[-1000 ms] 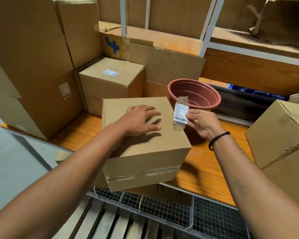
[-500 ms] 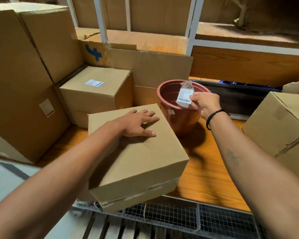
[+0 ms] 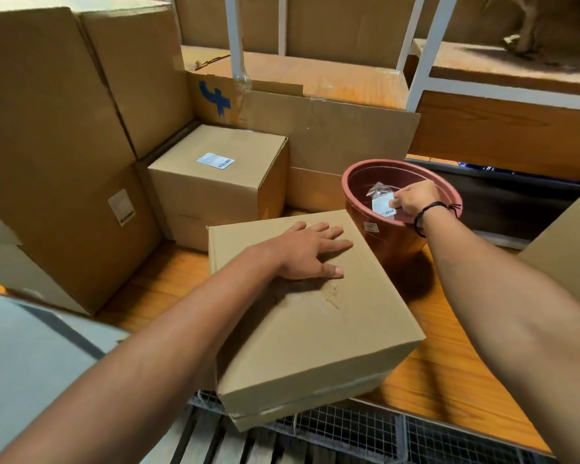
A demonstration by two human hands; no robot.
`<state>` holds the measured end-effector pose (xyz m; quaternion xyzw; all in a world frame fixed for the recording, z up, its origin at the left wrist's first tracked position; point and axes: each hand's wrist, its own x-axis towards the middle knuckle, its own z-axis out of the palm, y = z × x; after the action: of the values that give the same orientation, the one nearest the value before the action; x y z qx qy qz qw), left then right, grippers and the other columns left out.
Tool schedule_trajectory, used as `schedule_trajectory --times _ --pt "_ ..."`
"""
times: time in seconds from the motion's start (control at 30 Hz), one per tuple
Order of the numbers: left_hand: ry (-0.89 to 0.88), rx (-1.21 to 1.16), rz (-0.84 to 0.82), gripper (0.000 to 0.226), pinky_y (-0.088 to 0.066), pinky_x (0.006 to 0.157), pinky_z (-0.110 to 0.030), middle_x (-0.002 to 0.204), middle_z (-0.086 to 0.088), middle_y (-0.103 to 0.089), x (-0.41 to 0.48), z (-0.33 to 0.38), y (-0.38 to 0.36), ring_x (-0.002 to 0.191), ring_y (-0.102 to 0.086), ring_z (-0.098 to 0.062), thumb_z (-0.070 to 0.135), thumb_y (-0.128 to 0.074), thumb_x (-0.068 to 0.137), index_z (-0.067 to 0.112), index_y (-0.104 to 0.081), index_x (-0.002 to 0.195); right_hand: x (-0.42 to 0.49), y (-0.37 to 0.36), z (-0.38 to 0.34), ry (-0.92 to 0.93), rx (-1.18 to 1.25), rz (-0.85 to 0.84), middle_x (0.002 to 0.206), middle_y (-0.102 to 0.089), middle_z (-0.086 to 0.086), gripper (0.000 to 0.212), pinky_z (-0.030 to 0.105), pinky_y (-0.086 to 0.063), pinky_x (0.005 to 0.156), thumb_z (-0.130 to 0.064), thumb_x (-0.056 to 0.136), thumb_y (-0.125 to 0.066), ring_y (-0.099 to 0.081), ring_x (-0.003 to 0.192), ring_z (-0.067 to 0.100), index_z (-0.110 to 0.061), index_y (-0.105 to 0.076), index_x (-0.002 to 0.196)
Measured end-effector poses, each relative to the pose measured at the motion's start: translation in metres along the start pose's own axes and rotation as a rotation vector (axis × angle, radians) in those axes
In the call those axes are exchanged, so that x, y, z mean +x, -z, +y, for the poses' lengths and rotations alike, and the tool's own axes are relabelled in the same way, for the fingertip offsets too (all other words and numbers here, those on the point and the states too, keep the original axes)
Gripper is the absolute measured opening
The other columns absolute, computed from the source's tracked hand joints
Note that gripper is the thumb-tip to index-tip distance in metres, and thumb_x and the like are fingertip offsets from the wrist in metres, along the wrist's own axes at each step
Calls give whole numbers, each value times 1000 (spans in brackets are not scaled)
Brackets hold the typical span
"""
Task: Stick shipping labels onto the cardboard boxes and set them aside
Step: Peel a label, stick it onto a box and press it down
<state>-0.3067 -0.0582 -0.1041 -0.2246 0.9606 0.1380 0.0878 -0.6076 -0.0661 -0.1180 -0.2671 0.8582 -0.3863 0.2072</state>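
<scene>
Head view: your left hand (image 3: 302, 252) rests flat on box (image 3: 315, 333); right hand (image 3: 416, 199) pinches label (image 3: 383, 206).
Flimsy, likely sticky; grip only its edge.

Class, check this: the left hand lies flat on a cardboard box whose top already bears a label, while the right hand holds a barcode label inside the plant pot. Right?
No. In the head view the top of the near box under the left hand is bare; the stuck label sits on the box behind. The right hand holds a barcode label inside the plant pot.
</scene>
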Motion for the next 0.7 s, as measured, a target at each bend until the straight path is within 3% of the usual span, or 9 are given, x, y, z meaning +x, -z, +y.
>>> schedule_trajectory --times 0.13,0.3,0.43,0.5,0.6,0.7 --pt "0 8 5 64 5 122 -48 165 8 -2 -2 1 1 152 4 -18 58 -38 98 39 -15 154 5 -11 2 29 -88 -58 99 -70 9 24 37 -57 85 -7 84 -69 -68 92 26 -1 -70 107" --pt "9 -13 9 64 6 122 -48 165 8 -2 -2 0 0 152 5 -17 59 -38 98 40 -16 154 -11 -2 -9 135 -52 71 103 -72 8 16 36 -54 93 -4 83 -74 -67 98 22 -8 -74 99" --pt "15 -25 17 63 7 121 -46 165 10 -2 -1 -2 -2 152 5 -16 58 -39 98 41 -17 154 -72 11 -19 155 311 -141 98 -73 9 14 34 -60 81 -3 89 -68 -73 90 18 -10 -71 101" --pt "19 -24 25 62 6 121 -46 165 10 -2 -1 -2 -3 152 5 -15 58 -40 98 41 -18 154 -104 11 -16 224 348 -233 99 -74 9 16 34 -60 82 -4 88 -69 -73 89 17 -11 -71 102" --pt "32 -40 46 62 4 121 -46 165 10 -4 -4 0 -4 152 3 -15 58 -42 97 40 -22 153 -148 11 -2 380 200 -336 101 -74 2 21 39 -58 89 -12 85 -74 -71 96 15 -16 -74 106" --pt "75 -49 97 58 -1 122 -49 165 6 -11 -12 7 -4 152 -3 -17 57 -45 96 39 -32 150 -180 16 19 501 -29 -381 128 -64 -4 31 38 -48 101 -27 85 -75 -60 116 15 -25 -72 116"
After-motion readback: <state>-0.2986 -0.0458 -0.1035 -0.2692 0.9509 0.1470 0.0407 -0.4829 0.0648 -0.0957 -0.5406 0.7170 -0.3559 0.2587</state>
